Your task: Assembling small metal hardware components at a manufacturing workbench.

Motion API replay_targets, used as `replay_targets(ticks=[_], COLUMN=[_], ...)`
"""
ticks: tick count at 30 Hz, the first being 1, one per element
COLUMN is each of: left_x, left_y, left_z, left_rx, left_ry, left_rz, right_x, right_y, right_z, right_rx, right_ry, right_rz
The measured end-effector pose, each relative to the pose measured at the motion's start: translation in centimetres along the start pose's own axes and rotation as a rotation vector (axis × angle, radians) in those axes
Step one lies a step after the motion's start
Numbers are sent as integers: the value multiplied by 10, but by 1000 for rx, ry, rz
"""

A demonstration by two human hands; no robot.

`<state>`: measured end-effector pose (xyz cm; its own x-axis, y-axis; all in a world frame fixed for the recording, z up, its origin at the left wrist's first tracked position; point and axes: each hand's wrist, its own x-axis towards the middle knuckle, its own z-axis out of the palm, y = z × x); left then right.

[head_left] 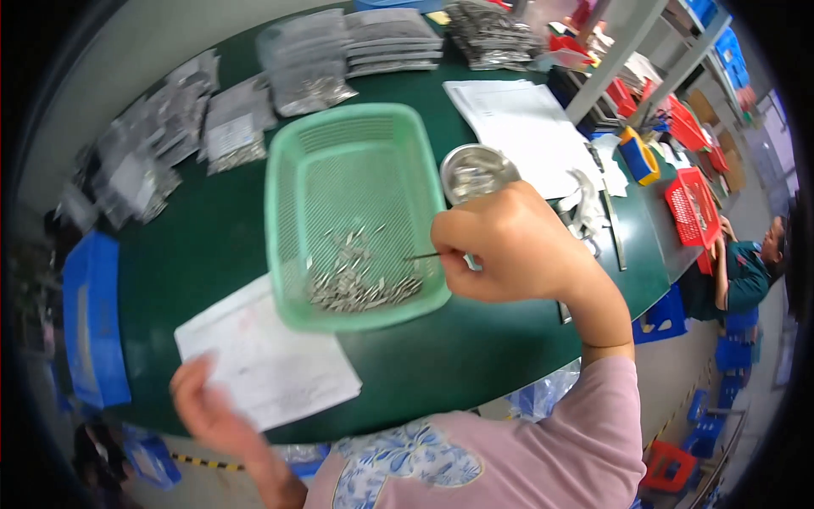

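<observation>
The right hand [509, 246] is hovering curled into a loose fist over the near right corner of a green basket [292, 204], its fingers pinching a thin dark pin [421, 256] that is pointing left over the basket floor. The basket is rectangular, of pale green plastic with a fine mesh floor and slotted walls, and it is sitting on the dark green bench [212, 246] just left of that hand. Inside it, a heap of small metal pins [360, 284] is lying along the near wall, just left of and below the pinching fingers, with a few strays scattered farther up the mesh; they are short, shiny and rod-shaped. Just beyond the right hand's knuckles, a round steel cup [476, 172] is standing beside the basket's right wall, its inside gleaming; what it is holding cannot be made out. The left hand [208, 407] is resting at the near edge of the bench, fingers spread fairly open and flat, touching the near left corner of a white sheet [271, 360] of paper that is lying partly under the basket's near left corner. Farther out beyond the right hand, more white papers [517, 123] are lying on the bench. Well beyond the basket, clear plastic bags [309, 72] of small metal parts are lying stacked along the far edge of the bench. To the left of the left hand, a blue bin [93, 318] is sitting off the bench's edge.
</observation>
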<state>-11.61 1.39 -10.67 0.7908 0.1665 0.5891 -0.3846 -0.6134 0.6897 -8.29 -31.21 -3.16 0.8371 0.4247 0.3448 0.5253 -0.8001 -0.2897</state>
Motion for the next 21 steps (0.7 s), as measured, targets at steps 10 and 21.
replay_targets(ticks=[10, 21], left_x=[10, 8], left_y=[69, 66], left_z=[49, 50], left_rx=[-759, -788], left_ry=[-550, -484], left_rz=[138, 148], right_x=[-10, -15], right_y=[-80, -87], right_z=[3, 7], right_rx=[159, 164], right_ry=[167, 303], right_rz=[-144, -155])
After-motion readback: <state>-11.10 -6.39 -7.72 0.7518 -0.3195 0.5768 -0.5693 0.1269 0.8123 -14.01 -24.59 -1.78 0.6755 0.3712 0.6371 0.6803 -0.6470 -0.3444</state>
